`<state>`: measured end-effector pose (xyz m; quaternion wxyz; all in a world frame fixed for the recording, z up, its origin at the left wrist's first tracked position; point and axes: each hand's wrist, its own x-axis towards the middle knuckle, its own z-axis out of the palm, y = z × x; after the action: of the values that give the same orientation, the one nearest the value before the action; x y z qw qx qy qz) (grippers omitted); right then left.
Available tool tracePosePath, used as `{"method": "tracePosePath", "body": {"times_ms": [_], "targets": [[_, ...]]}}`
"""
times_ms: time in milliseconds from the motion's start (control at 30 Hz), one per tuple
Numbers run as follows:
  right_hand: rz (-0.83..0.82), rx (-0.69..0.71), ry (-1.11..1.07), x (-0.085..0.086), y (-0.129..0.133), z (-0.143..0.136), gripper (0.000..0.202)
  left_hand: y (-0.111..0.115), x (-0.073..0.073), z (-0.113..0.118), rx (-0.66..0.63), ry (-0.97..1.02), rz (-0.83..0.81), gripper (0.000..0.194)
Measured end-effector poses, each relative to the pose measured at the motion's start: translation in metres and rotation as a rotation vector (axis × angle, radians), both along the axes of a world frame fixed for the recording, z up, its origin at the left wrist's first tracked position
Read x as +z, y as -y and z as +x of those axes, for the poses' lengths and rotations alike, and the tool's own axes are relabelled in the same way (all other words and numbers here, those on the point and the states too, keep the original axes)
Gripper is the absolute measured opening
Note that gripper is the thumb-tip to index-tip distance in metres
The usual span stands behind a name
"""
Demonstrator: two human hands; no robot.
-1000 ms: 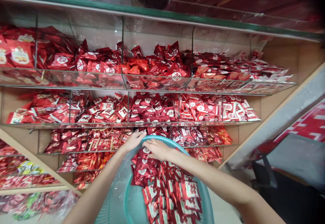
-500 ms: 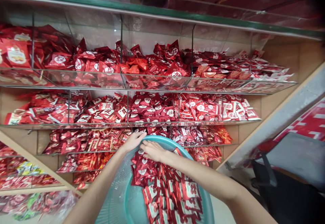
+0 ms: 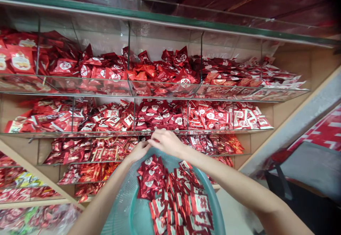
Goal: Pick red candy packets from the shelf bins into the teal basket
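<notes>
Steadying the basket (image 3: 218, 210), seemingly, the left hand (image 3: 140, 151) closes on its far edge — the right hand's (image 3: 167, 142) grip alongside is unclear — while red packets (image 3: 183, 201) lie toward its right edge.

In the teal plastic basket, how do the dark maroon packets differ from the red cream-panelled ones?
The dark maroon packets carry small rounded pale labels; the red cream-panelled packets show larger, roughly rectangular panels. The maroon ones bunch at the heap's far left; the cream-panelled ones spread right and nearer the camera. Both lie in the teal basket.
</notes>
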<state>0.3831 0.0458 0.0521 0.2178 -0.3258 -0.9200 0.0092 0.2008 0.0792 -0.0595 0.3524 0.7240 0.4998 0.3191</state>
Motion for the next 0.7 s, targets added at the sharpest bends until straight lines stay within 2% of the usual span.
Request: {"method": "tracePosePath", "body": {"times_ms": [67, 133, 233, 367, 500, 633, 700], "targets": [[0.021, -0.069, -0.103, 0.019, -0.014, 0.003, 0.026, 0.002, 0.002, 0.001, 0.037, -0.029, -0.011, 0.05], [0.024, -0.159, -0.167, 0.03, -0.031, 0.004, 0.018, 0.004, 0.004, 0.003, 0.036, -0.054, 0.004, 0.052], [-0.047, -0.335, -0.215, 0.036, -0.058, 0.002, 0.015, 0.005, 0.006, 0.003, 0.021, -0.069, 0.024, 0.051], [-0.234, -0.55, -0.208, 0.036, -0.082, -0.003, 0.02, 0.003, 0.004, 0.001, 0.032, -0.063, 0.017, 0.05], [-0.338, -0.547, -0.232, 0.036, -0.089, -0.008, 0.029, 0.002, 0.002, 0.001, 0.024, -0.063, 0.013, 0.05], [-0.364, -0.527, -0.35, 0.033, -0.09, -0.01, 0.023, 0.003, 0.005, 0.002, 0.003, -0.045, 0.021, 0.049], [-0.438, -0.532, -0.462, 0.032, -0.091, -0.01, 0.019, 0.004, 0.006, 0.002, -0.004, -0.044, 0.026, 0.048]]}}
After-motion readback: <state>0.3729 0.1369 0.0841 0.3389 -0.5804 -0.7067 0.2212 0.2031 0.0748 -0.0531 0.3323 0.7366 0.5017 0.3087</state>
